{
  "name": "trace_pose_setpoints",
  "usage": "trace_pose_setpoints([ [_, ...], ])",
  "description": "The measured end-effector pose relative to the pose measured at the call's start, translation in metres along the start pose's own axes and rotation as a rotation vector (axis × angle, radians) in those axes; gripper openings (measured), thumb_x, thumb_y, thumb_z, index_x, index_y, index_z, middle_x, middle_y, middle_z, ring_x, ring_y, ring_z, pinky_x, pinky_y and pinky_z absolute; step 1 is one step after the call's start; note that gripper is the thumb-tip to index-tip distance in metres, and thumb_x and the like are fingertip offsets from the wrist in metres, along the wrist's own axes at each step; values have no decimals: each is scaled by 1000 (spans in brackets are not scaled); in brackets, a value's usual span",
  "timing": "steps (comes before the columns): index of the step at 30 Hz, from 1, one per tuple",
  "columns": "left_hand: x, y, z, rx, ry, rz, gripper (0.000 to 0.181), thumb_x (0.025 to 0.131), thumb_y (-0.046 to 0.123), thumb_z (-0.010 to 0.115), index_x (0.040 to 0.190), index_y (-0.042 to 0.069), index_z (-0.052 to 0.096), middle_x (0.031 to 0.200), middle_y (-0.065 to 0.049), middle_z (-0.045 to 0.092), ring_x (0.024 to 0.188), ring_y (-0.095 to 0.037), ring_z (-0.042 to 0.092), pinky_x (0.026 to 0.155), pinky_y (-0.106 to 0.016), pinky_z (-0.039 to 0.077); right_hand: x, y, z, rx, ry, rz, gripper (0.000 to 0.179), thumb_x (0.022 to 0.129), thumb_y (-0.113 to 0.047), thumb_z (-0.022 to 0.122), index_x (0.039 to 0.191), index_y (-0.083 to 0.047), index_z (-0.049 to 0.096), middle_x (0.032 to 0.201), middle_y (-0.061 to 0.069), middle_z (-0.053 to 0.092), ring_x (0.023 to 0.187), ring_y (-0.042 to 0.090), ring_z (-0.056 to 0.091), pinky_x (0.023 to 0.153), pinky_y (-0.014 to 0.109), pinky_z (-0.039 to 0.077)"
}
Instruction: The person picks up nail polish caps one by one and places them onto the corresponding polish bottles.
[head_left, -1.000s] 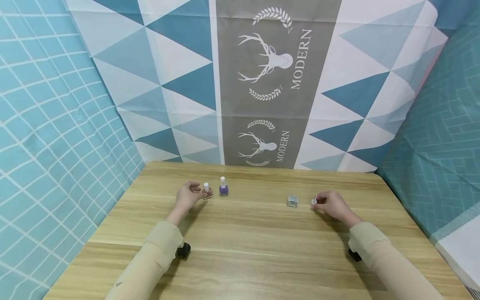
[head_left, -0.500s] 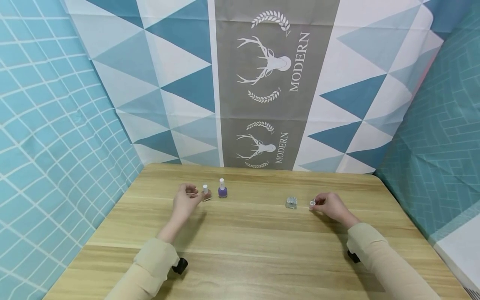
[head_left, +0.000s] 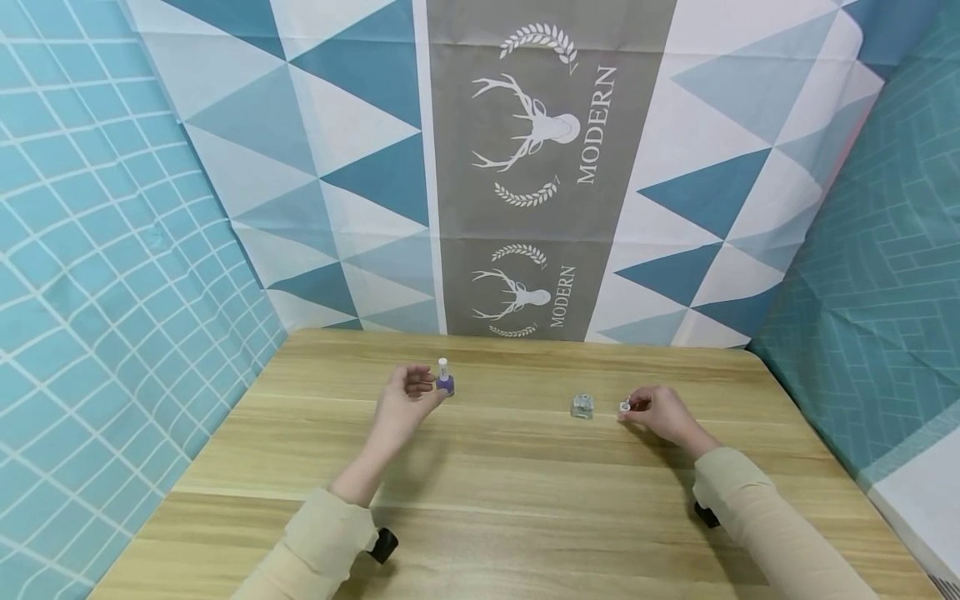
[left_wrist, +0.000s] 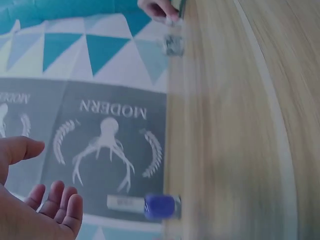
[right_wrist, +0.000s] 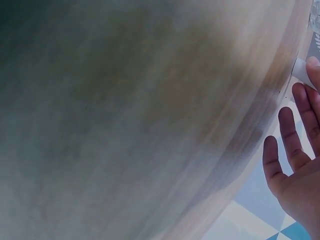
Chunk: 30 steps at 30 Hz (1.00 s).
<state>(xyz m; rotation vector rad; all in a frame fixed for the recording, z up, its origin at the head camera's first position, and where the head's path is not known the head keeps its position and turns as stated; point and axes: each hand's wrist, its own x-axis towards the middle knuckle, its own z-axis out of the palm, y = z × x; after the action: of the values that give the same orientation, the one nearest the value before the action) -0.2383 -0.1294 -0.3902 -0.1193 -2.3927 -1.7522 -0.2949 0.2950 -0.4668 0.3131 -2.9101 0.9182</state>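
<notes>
A purple nail polish bottle [head_left: 446, 385] with a tall white cap stands upright toward the back left of the table. My left hand [head_left: 406, 405] is beside it, and in the left wrist view its loosely spread fingers [left_wrist: 73, 212] are apart from the bottle. The pinkish-brown polish bottle of the earlier frames is hidden now, where my left hand is. At the right, my right hand [head_left: 660, 412] pinches a small white cap [right_wrist: 301, 71] between thumb and forefinger, low over the table. Just left of that hand sits a small clear glass bottle [head_left: 582, 407].
The wooden table [head_left: 495, 483] ends at a patterned cloth backdrop [head_left: 382, 250]. Blue tiled cloth [head_left: 112, 250] hangs along the left side and teal cloth [head_left: 885, 275] along the right. A black wrist device [head_left: 384, 546] shows under the left sleeve.
My left hand has moved right, from the pinkish-brown bottle to the purple one, and now hides the former. The right hand keeps its place with the white cap.
</notes>
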Motion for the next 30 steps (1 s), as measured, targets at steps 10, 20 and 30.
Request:
trace_pose_setpoints([
  [10, -4, 15, 42, -77, -77, 150, 53, 77, 6, 75, 123, 0, 51, 117, -19, 60, 109, -34, 56, 90, -52, 45, -1, -1, 0, -1, 6, -15, 20, 75, -21, 80, 84, -5, 71, 79, 4, 67, 70, 15, 54, 63, 27, 47],
  [20, 1, 15, 82, -68, -202, 193, 60, 78, 16, 76, 130, 7, 48, 126, -12, 56, 118, -30, 50, 96, -52, 41, -2, 1, 0, -4, -8, -26, 19, 78, -22, 78, 85, -6, 71, 79, 3, 66, 71, 14, 55, 63, 30, 47],
  [30, 12, 3, 118, -40, -291, 129, 65, 79, 23, 76, 134, 6, 45, 132, -10, 52, 122, -27, 47, 100, -46, 41, -1, 1, -2, 2, -19, -21, 21, 78, -23, 78, 87, -6, 70, 81, 3, 66, 71, 14, 55, 62, 30, 47],
])
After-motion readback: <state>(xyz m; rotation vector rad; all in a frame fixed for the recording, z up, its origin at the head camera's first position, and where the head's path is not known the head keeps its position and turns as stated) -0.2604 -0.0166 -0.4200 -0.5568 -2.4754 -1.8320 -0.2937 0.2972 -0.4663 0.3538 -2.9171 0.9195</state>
